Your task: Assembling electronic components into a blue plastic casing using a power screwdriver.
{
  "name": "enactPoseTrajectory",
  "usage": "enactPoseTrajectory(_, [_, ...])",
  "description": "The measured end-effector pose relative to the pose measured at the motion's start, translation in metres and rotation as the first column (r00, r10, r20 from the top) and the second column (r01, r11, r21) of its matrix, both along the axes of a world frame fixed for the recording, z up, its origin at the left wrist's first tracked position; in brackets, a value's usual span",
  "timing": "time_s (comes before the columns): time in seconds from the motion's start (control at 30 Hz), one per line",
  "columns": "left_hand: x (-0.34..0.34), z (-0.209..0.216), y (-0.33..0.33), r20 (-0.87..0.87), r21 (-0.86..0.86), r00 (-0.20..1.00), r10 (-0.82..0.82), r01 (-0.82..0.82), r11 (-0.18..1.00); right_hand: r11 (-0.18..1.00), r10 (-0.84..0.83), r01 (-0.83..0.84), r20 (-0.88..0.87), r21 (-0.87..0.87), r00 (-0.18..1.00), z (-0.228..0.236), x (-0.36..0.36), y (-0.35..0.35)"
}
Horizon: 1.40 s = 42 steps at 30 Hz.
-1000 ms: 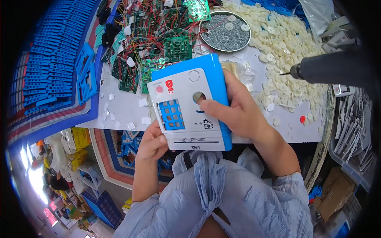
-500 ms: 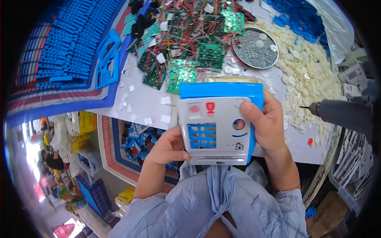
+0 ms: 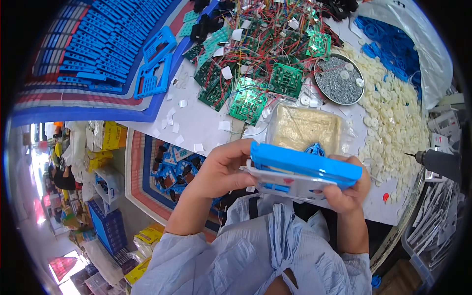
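A toy casing with a bright blue shell (image 3: 305,163) and a white front panel (image 3: 295,186) is held between my hands above the table's near edge. Its blue side edge is turned up, so the printed front shows only at a steep slant. My left hand (image 3: 223,169) grips the left end, thumb on the white panel. My right hand (image 3: 350,189) is closed round the right end, thumb on the front and fingers behind. Just past the casing lies a gold-coloured block (image 3: 307,125) in clear plastic, a small blue plastic piece (image 3: 314,149) at its near side.
Green circuit boards (image 3: 248,101) with red wires are heaped at the back. A round tin of screws (image 3: 339,78) adjoins piled cream discs (image 3: 393,123). An electric screwdriver (image 3: 435,161) juts in from the right. Blue frames (image 3: 153,76) lie left; a crate (image 3: 135,179) of parts stands below.
The casing has tipped from front-facing to edge-up and shifted slightly right, uncovering the gold-coloured block. Both hands still hold it, the left one now higher on its end. The view has shifted a little.
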<state>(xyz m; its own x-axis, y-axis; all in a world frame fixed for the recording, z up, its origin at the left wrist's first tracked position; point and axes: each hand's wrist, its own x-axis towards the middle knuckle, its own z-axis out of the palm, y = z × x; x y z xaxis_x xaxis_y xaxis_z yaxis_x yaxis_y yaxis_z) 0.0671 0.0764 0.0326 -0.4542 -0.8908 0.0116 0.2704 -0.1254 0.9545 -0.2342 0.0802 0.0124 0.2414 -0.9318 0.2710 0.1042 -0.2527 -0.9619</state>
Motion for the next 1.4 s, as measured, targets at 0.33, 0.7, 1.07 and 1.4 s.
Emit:
enactPoseTrajectory(0.33, [-0.001, 0.01, -0.012, 0.129, -0.229, 0.991, -0.028, 0.058, 0.972, 0.935, 0.106, -0.098, 0.004, -0.34, 0.994, 0.016, 0.003, -0.015])
enactPoseTrajectory(0.7, [0.003, 0.005, -0.011, 0.037, -0.254, 0.995, -0.096, 0.103, 0.962, 0.973, 0.069, -0.066, 0.003, -0.221, 0.998, 0.021, 0.006, -0.005])
enactPoseTrajectory(1.07, [0.001, -0.016, -0.016, -0.329, 0.443, 0.935, 0.132, 0.03, 0.896, 0.676, -0.114, -0.254, 0.438, 0.692, 0.892, 0.053, 0.04, -0.032])
enactPoseTrajectory(1.4, [-0.009, -0.008, -0.028, -0.665, 0.663, 0.662, 0.346, 0.309, 0.682, 0.559, -0.168, -0.462, 0.64, 0.688, 0.75, 0.015, 0.046, -0.056])
